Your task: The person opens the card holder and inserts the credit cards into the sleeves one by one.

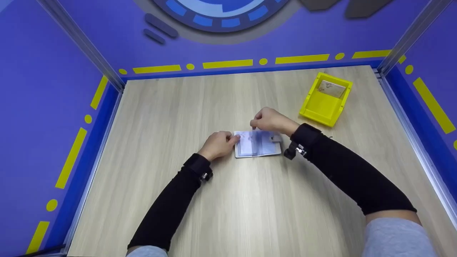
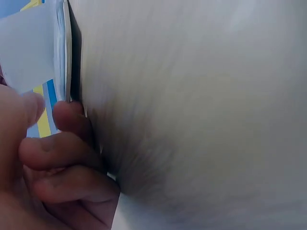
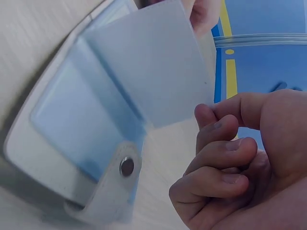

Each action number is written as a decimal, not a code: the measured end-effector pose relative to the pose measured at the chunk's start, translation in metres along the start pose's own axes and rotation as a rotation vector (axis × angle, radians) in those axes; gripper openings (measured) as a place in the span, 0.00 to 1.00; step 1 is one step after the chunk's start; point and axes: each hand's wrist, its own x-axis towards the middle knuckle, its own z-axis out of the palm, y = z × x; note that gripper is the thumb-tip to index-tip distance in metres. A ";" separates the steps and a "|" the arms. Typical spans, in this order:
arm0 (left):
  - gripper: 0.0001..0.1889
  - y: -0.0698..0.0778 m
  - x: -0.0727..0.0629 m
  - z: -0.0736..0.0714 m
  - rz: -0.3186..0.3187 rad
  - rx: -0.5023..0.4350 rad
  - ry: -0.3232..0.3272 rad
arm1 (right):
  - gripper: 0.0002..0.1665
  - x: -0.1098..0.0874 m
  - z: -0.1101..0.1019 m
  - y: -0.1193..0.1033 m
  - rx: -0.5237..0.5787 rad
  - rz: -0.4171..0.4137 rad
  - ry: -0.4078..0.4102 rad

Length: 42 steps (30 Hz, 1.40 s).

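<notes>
Lying open on the pale wood-grain worktop, the small white card holder with translucent sleeves sits between the hands: the left hand pinches its left edge, while the right hand's fingers pinch a lifted sleeve page's corner. A skewed pull could crease that thin page or drag the holder. The right wrist view clearly shows the metal snap; only the head view shows the yellow plastic bin.

Black sleeves, grey shirt
</notes>
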 end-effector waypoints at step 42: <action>0.20 0.021 -0.011 0.006 0.023 0.120 -0.026 | 0.22 0.004 0.030 -0.008 -0.099 -0.067 0.033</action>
